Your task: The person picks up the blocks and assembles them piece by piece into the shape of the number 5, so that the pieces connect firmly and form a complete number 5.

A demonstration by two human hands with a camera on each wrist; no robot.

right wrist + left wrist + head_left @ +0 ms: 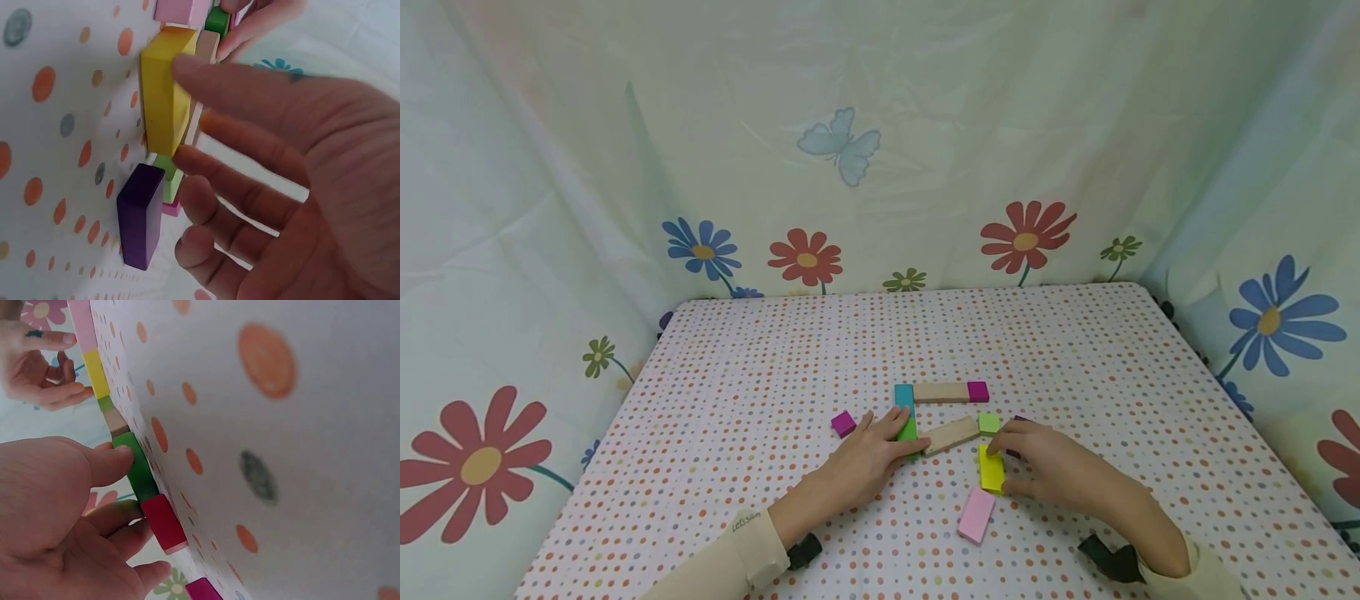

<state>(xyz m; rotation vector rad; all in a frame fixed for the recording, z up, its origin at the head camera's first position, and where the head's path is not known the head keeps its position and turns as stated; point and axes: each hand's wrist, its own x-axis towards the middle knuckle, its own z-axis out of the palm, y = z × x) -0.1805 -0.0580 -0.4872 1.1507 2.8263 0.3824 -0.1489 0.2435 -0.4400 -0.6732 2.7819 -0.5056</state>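
Observation:
In the head view my left hand [868, 458] reaches over the green block [139, 465], pinching it with thumb and index finger. A teal block [903, 393] lines up with its far end. The left wrist view also shows a red block [164, 522] beside the fingers, hidden under the hand from above. My right hand [1048, 458] holds the yellow block [167, 90] by its two ends, thumb at the near one. A light green block [988, 423] lies just beyond the yellow one, and a pink block [976, 515] touches its near end.
Two plain wooden blocks, one farther [940, 392] and one slanted [951, 436], extend right of the teal and green ones. A magenta cube [977, 391] caps the farther. Another magenta cube [843, 423] lies left. A purple block [140, 215] stands beside my right fingers. The dotted tablecloth [760, 358] covers the table.

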